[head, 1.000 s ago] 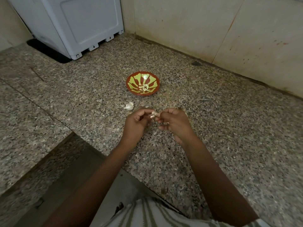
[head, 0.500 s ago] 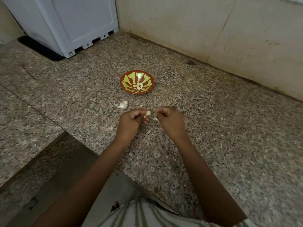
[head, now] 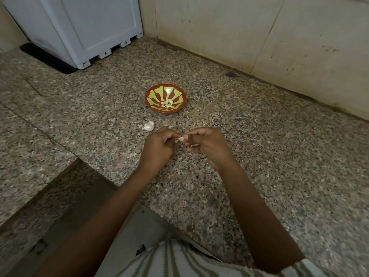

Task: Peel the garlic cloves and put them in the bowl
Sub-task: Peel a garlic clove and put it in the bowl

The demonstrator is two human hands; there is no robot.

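Standing at the far left, a pale blue-white plastic appliance (head: 79, 27) occupies the back corner of the speckled grey granite counter (head: 259, 156), well apart from the work. Further right, a small white papery garlic piece (head: 148, 126) lies on the stone, just beyond the knuckles and near the dish; it looks unpeeled, so at least that much remains to be done.

The left hand (head: 157, 145) is curled, its fingertips pinching one end of a small pale garlic clove (head: 181, 139) held above the counter. Behind the hands sits the round red bowl with green petal stripes (head: 155, 94), and a few peeled whitish cloves (head: 167, 102) rest at its centre, so part of the job is done.

The right hand (head: 207, 144) is curled too, its thumb and forefinger nipping the clove's other end, seemingly working the skin loose. Whether the skin is mostly off cannot be told; the clove is too small and half hidden. I judge the task roughly midway: this clove needs finishing and dropping in the bowl, then the piece on the counter. Stained beige wall tiles (head: 299, 47) close the scene on the right.
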